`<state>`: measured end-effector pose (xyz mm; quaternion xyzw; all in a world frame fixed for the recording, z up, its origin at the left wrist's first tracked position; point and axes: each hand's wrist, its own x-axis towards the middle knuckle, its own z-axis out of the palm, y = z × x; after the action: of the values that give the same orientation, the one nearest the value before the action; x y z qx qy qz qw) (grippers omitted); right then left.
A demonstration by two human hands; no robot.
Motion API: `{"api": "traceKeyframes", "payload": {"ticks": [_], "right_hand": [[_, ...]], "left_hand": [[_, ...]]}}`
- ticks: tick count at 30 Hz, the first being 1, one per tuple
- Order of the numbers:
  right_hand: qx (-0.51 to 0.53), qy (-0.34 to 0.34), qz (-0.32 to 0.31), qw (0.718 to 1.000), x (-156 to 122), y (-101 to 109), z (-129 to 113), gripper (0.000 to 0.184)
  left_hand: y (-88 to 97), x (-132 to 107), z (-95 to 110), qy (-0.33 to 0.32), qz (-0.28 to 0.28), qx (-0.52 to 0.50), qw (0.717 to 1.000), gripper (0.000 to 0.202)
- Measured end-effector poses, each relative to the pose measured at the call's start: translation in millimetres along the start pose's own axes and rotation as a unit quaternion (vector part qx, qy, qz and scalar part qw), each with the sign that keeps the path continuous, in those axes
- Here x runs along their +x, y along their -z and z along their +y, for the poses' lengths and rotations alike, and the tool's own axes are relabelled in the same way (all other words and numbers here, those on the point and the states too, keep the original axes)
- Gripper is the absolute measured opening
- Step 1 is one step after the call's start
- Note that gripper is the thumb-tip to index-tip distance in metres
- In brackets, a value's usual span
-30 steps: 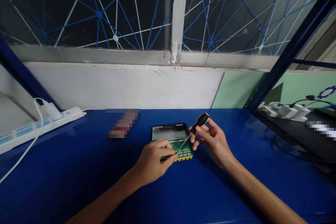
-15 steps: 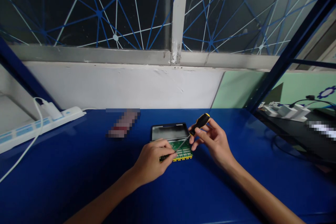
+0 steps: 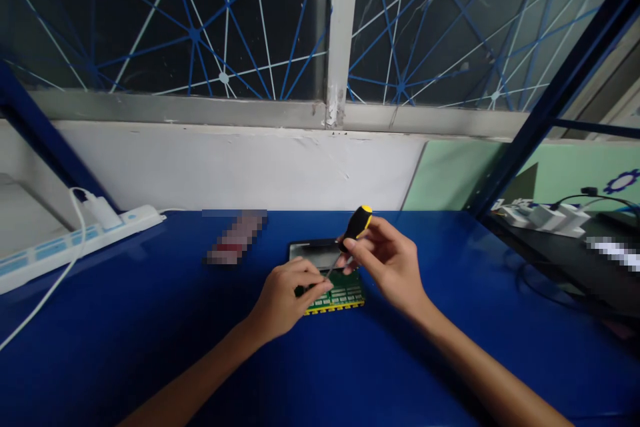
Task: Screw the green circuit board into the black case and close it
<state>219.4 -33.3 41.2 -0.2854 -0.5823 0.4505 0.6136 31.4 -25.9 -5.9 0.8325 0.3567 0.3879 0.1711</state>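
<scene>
My right hand (image 3: 393,257) grips a screwdriver (image 3: 357,228) by its black and yellow handle. The handle leans up and away, and the thin metal shaft slants down to the left toward my left fingertips. My left hand (image 3: 287,293) is closed, thumb and fingers pinched together where the shaft ends. Something dark shows between those fingers, too covered to name. Under both hands lies a green circuit board (image 3: 347,293) with pale rectangular parts and a yellow toothed front edge. Just behind it is a dark-framed shallow case (image 3: 310,253) with a grey inner face, partly hidden by my hands.
The blue table (image 3: 325,367) runs back to a white wall. A blurred-out pinkish item (image 3: 237,237) lies behind on the left. A white power strip (image 3: 65,240) with a cable is at far left. Plugs and chargers (image 3: 545,217) sit at far right on a dark surface.
The screwdriver and my right hand have moved left, and the handle stands steeper. My left hand has shifted slightly left, showing more of the board's yellow edge.
</scene>
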Motion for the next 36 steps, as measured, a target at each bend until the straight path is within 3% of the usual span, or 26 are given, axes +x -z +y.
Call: {"api": "traceKeyframes", "payload": {"ticks": [9,18,36], "right_hand": [[-0.155,0.070,-0.019,0.985,-2.5,1.2,2.3,0.030],[-0.256,0.106,-0.059,0.959,-10.0,5.3,13.9,0.032],[-0.252,0.116,-0.066,0.958,-13.1,2.1,14.3,0.032]], "left_hand": [[9.0,5.2,11.2,0.009,-0.044,-0.078,0.996,0.024],[4.4,1.5,4.5,0.003,-0.067,-0.072,0.995,0.017],[0.2,-0.5,-1.6,-0.003,-0.069,-0.027,0.997,0.016]]}}
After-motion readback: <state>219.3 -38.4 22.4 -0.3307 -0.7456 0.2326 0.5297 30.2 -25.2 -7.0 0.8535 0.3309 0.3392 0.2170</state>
